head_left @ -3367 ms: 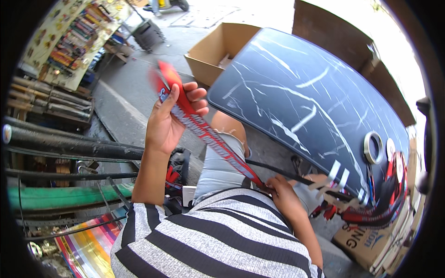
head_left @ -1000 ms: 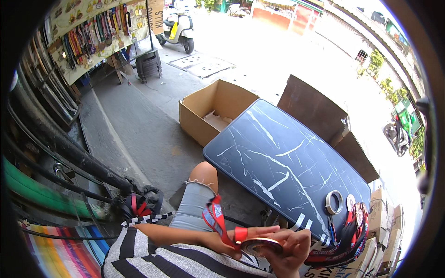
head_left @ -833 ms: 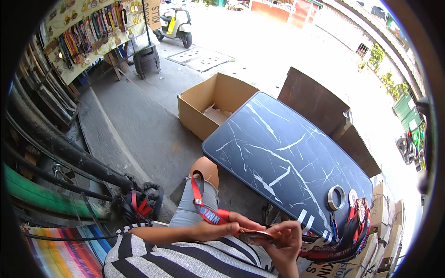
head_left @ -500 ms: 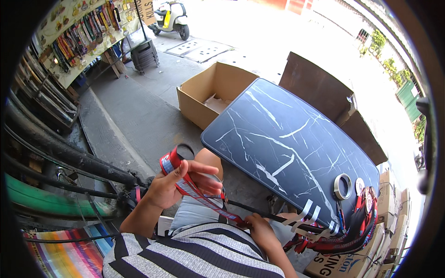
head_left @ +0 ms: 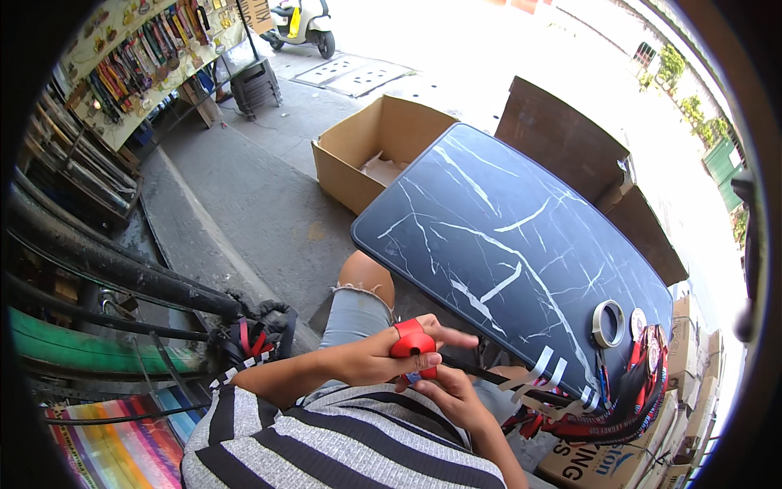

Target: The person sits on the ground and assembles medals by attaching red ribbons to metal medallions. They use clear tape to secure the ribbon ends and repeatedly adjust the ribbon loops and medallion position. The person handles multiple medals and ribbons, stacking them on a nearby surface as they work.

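1. Both hands are together over the lap. The left hand (head_left: 371,359) is curled around a red roll (head_left: 413,344) of ribbon or lanyard, thumb and fingers closed on it, index finger pointing out toward the table.
2. The right hand (head_left: 448,395) sits just beneath, fingers bent up against the roll's underside. It seems to be pinching the loose tail, though the grip itself is hidden.
3. My read: a winding step, strap nearly gathered into a tight coil. Next it wants the last end tucked or held flat so the coil doesn't spring open.
4. Outward: the dark marble-patterned table (head_left: 505,228) stands just beyond the knee. At its near corner lie a tape roll (head_left: 607,323) and a heap of red lanyards with medals (head_left: 635,391).
5. Beyond the table, an open cardboard box (head_left: 379,155) on the pavement.
6. Against half a second ago: the left hand was raised out to the side with the strap stretched long; now the hands have closed together and the strap is bundled.
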{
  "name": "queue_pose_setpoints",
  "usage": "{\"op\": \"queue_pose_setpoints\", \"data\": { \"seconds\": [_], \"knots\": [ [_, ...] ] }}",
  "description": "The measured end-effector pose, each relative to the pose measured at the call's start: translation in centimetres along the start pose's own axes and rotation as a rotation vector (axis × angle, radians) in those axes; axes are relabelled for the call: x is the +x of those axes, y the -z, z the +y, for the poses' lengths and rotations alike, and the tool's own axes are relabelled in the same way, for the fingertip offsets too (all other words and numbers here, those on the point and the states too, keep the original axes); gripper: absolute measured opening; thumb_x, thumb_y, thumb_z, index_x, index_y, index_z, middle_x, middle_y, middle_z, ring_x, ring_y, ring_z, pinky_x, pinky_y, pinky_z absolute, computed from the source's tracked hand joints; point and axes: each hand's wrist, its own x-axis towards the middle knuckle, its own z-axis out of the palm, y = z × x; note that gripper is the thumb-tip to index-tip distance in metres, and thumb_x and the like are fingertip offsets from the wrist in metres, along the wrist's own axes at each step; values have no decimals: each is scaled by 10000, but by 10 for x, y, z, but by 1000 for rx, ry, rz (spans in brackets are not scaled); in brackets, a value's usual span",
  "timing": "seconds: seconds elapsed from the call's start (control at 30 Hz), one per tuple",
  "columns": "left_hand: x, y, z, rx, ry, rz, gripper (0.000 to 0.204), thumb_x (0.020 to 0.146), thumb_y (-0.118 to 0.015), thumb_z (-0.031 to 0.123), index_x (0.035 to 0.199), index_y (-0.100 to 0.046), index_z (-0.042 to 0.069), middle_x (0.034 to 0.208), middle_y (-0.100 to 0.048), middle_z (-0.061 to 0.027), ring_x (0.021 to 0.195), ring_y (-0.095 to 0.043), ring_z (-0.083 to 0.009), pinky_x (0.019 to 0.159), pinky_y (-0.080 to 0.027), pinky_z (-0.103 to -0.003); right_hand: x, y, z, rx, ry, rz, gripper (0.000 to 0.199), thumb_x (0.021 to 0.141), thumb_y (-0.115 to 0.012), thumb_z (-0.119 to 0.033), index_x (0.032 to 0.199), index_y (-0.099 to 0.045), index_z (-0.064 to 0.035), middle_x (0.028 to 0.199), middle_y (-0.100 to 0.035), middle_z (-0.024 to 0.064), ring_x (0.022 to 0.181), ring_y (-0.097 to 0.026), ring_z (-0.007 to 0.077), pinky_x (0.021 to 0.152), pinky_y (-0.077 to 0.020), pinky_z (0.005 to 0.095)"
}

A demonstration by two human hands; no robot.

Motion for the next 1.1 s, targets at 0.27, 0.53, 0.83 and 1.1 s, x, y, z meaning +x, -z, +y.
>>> {"op": "queue_pose_setpoints", "data": {
  "seconds": [0.27, 0.53, 0.83, 1.1],
  "knots": [
    [0, 0, -26, -338, 81, -44, 623, 962, -591, 99, 1515, -306, 74, 1033, -504, -25, 1047, -502, -108, 971, -386, -259, -15, -5, -18, -125, 83, 393, 126, 969, -585, -95, 950, -591, 30, 850, -625, 74, 788, -591, 129, 716, -474, 272],
    [-3, 14, -18, -370, 435, -288, 489, 891, -702, 183, 1246, -424, -5, 871, -586, -32, 690, -609, -89, 609, -480, -230, -22, -4, -32, -107, 197, 434, 102, 943, -616, -76, 910, -592, 18, 832, -564, 42, 685, -516, 91, 638, -409, 221],
    [16, -3, -32, -613, 252, -724, 534, 970, -528, 485, 920, -624, -38, 594, -488, 27, 495, -450, -41, 516, -328, -186, -16, 2, -44, -262, 218, 493, 113, 959, -585, -98, 967, -611, 12, 907, -588, 81, 808, -581, 161, 721, -455, 268],
    [27, -17, -37, -807, 383, -599, 704, 910, -619, 429, 1285, -453, -142, 596, -518, -9, 521, -466, -47, 463, -286, -199, -94, 38, -99, -973, 305, 817, 177, 805, -735, -40, 970, -684, -77, 1112, -647, 93, 1041, -615, 246, 897, -477, 365]
  ]
}}
